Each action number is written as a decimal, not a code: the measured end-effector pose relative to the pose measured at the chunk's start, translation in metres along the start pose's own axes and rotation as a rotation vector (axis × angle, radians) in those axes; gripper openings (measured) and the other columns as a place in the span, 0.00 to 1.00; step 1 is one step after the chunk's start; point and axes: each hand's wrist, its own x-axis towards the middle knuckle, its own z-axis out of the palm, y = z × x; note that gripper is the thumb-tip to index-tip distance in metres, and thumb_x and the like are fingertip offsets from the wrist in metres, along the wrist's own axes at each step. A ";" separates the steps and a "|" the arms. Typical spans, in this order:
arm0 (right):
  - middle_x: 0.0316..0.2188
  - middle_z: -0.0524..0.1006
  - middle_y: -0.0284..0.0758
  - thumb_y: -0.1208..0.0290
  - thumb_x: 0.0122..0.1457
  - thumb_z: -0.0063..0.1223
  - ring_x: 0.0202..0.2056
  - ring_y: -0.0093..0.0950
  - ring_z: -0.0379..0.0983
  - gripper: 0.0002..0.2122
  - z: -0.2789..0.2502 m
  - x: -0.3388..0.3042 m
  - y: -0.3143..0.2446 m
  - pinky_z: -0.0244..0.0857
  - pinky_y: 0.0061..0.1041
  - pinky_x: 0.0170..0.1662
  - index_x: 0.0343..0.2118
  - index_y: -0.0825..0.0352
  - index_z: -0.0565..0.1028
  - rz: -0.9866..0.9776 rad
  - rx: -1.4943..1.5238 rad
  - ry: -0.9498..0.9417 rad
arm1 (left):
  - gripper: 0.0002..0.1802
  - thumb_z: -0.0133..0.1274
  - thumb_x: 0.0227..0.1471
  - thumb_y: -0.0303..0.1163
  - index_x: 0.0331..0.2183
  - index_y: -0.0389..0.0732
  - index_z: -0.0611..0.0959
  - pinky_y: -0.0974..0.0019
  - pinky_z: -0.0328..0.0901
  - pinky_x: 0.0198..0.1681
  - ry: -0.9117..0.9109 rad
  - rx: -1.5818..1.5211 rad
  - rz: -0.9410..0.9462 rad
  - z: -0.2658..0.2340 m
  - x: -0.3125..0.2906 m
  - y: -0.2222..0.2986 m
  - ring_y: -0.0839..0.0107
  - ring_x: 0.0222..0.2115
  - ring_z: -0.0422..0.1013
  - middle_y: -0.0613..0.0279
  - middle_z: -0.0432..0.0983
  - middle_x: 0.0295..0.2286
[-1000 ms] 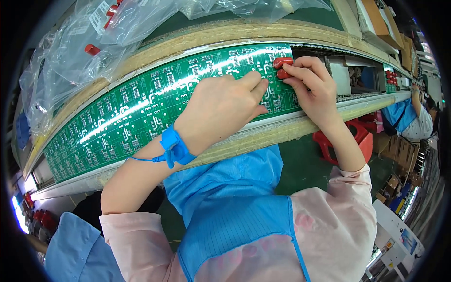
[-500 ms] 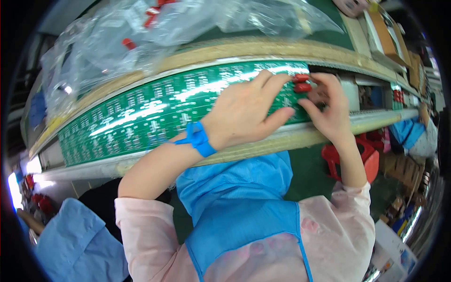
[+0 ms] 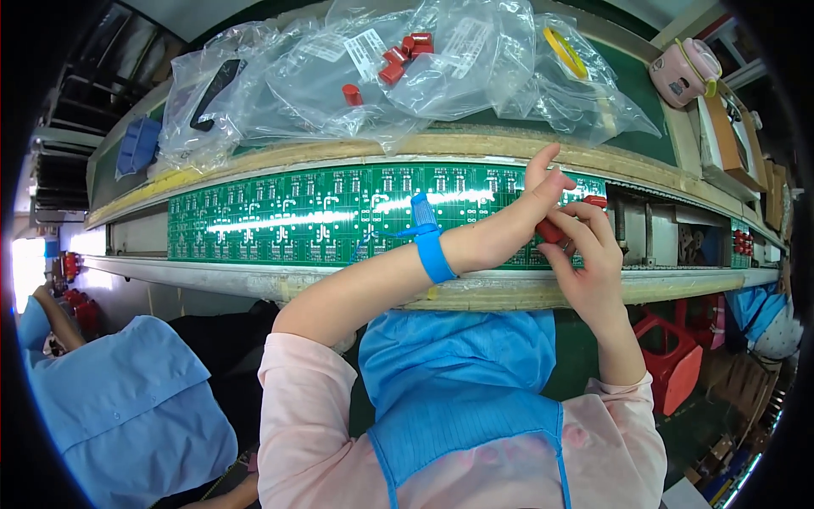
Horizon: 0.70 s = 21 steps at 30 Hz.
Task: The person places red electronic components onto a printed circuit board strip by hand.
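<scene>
Between right fingers [image 3: 578, 232], red component [image 3: 549, 231]

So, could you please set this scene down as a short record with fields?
Right grip: thumb and fingers at a red component; whether it is pinched is unclear
Left grip: above the right part of the circuit board, fingers pointing away from the person
Left wrist: blue wristband
Circuit board: long, green, lying between two rails
Beyond the board: clear plastic bags, with several red pieces among them
Far right corner: pink container
Left side: co-worker in a light-blue shirt
</scene>
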 end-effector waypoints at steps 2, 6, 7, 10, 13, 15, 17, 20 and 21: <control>0.41 0.72 0.39 0.83 0.48 0.62 0.37 0.32 0.75 0.20 0.001 0.000 0.001 0.71 0.27 0.38 0.46 0.68 0.76 -0.004 0.020 0.026 | 0.38 0.34 0.66 0.56 0.66 0.50 0.44 0.64 0.60 0.53 -0.052 -0.064 0.043 -0.004 -0.001 0.001 0.70 0.51 0.64 0.60 0.59 0.55; 0.41 0.72 0.40 0.87 0.50 0.55 0.39 0.31 0.74 0.18 -0.008 -0.011 0.009 0.71 0.25 0.40 0.46 0.69 0.77 0.053 0.222 0.071 | 0.25 0.46 0.64 0.36 0.59 0.39 0.64 0.67 0.66 0.49 -0.036 0.514 0.136 -0.008 -0.003 0.050 0.71 0.46 0.69 0.59 0.70 0.50; 0.41 0.72 0.40 0.88 0.50 0.54 0.39 0.30 0.74 0.18 -0.010 -0.014 0.013 0.70 0.24 0.41 0.46 0.70 0.77 0.061 0.286 0.071 | 0.19 0.48 0.62 0.31 0.54 0.37 0.73 0.68 0.67 0.47 0.059 0.632 0.218 -0.012 -0.003 0.059 0.75 0.43 0.71 0.62 0.75 0.44; 0.44 0.71 0.40 0.88 0.55 0.49 0.39 0.29 0.74 0.17 -0.017 -0.022 0.018 0.69 0.22 0.42 0.47 0.70 0.76 0.067 0.310 0.045 | 0.11 0.51 0.56 0.27 0.41 0.38 0.82 0.66 0.67 0.44 0.510 1.386 0.662 -0.046 -0.002 0.086 0.64 0.40 0.74 0.57 0.79 0.37; 0.46 0.71 0.40 0.86 0.60 0.43 0.39 0.26 0.73 0.15 -0.020 -0.031 0.022 0.69 0.21 0.41 0.48 0.69 0.75 0.129 0.415 0.042 | 0.11 0.52 0.54 0.27 0.40 0.39 0.83 0.61 0.66 0.43 0.864 1.816 0.721 -0.098 -0.008 0.113 0.53 0.36 0.73 0.53 0.78 0.36; 0.47 0.70 0.39 0.85 0.63 0.40 0.39 0.24 0.73 0.14 -0.019 -0.035 0.028 0.68 0.20 0.39 0.48 0.69 0.75 0.176 0.482 0.034 | 0.12 0.52 0.54 0.28 0.41 0.40 0.83 0.60 0.66 0.43 0.981 1.888 0.652 -0.129 -0.014 0.112 0.52 0.35 0.72 0.53 0.78 0.36; 0.46 0.72 0.38 0.81 0.67 0.35 0.37 0.22 0.72 0.13 -0.017 -0.038 0.034 0.67 0.19 0.39 0.50 0.69 0.72 0.156 0.520 0.040 | 0.12 0.53 0.54 0.33 0.41 0.43 0.84 0.54 0.68 0.45 1.028 1.835 0.425 -0.147 -0.018 0.109 0.52 0.40 0.72 0.53 0.77 0.39; 0.45 0.73 0.38 0.79 0.69 0.33 0.36 0.21 0.71 0.13 -0.011 -0.049 0.040 0.66 0.18 0.40 0.51 0.69 0.69 0.237 0.610 0.114 | 0.14 0.55 0.54 0.36 0.43 0.42 0.83 0.54 0.67 0.46 0.959 1.614 0.191 -0.155 -0.014 0.108 0.52 0.42 0.71 0.51 0.76 0.41; 0.45 0.73 0.38 0.79 0.69 0.33 0.36 0.21 0.71 0.13 -0.012 -0.050 0.040 0.66 0.18 0.40 0.51 0.69 0.69 0.241 0.607 0.117 | 0.14 0.55 0.54 0.36 0.43 0.42 0.83 0.54 0.67 0.46 0.954 1.612 0.192 -0.157 -0.013 0.106 0.52 0.42 0.71 0.51 0.76 0.41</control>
